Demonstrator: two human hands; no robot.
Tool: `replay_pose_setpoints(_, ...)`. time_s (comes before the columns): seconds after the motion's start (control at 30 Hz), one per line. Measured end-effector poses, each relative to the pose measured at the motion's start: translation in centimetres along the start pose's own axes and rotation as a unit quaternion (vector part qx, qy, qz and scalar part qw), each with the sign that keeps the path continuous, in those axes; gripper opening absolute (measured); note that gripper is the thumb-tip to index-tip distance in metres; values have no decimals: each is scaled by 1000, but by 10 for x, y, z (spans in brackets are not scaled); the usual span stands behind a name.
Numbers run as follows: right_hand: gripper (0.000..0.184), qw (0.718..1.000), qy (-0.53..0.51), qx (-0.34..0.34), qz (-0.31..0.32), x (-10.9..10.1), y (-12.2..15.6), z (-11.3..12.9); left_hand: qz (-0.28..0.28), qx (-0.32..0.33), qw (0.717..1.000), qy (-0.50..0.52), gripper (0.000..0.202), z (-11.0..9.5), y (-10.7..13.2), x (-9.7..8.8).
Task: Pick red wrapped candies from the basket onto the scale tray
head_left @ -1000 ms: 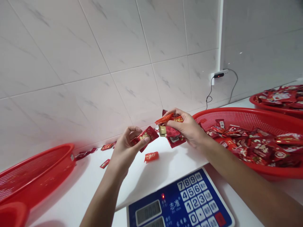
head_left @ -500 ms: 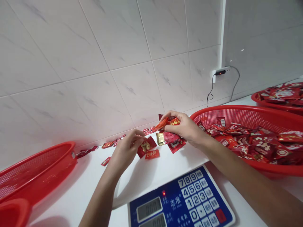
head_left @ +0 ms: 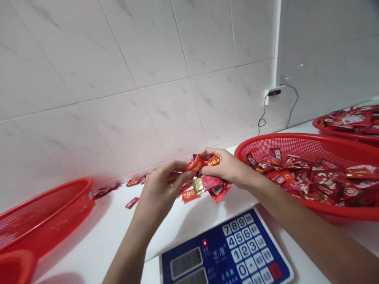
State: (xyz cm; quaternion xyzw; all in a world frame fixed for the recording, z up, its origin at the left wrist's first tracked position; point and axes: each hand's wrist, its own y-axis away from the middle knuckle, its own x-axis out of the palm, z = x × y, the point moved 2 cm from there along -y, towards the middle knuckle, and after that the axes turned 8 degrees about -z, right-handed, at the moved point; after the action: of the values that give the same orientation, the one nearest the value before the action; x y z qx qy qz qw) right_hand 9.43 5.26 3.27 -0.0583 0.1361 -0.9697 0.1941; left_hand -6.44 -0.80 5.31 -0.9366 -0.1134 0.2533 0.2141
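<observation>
My right hand (head_left: pixel 226 167) is closed around several small red candy packets, held above the white pan of a scale. A pink packet with a gold end (head_left: pixel 209 184) and a red packet (head_left: pixel 219 192) stick out below its fingers. My left hand (head_left: pixel 162 181) pinches the end of an orange-red packet (head_left: pixel 196 163) with gold lettering, right beside the right hand's bunch. Beneath the hands, another orange-red packet (head_left: pixel 190 195) shows on the pan. A darker red packet there is partly hidden by my left fingers.
The scale's blue keypad panel (head_left: pixel 219 252) faces me. At right stands a red basket (head_left: pixel 296 138) of packets, with another filled basket (head_left: pixel 328 129) behind. A red basket (head_left: pixel 74 197) is at left. Loose packets (head_left: pixel 132 203) lie along the tiled wall (head_left: pixel 166 114).
My left hand has moved right, from the packets low over the pan up to the orange-red packet at my right hand, and now pinches it. The right hand has shifted slightly left and down.
</observation>
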Motion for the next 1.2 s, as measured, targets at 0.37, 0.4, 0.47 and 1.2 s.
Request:
replay_pose_setpoints(0.37, 16, 999, 33, -37, -21, -7, -4, -3, 15, -85, 989, 123, 34, 13, -4, 3)
replay_pose_setpoints(0.4, 15, 998, 36, -40, -20, -6, -3, -2, 29, -79, 990, 117, 35, 12, -3, 5)
replay_pose_setpoints(0.47, 14, 998, 42, -48, -18, -3, -2, -2, 53, -56, 992, 96, 34, 10, -2, 7)
replay_pose_setpoints(1.2, 14, 994, -23, -41, -95, -13, -6, 3, -93, 14, 996, 7, 26, 8, -1, 1)
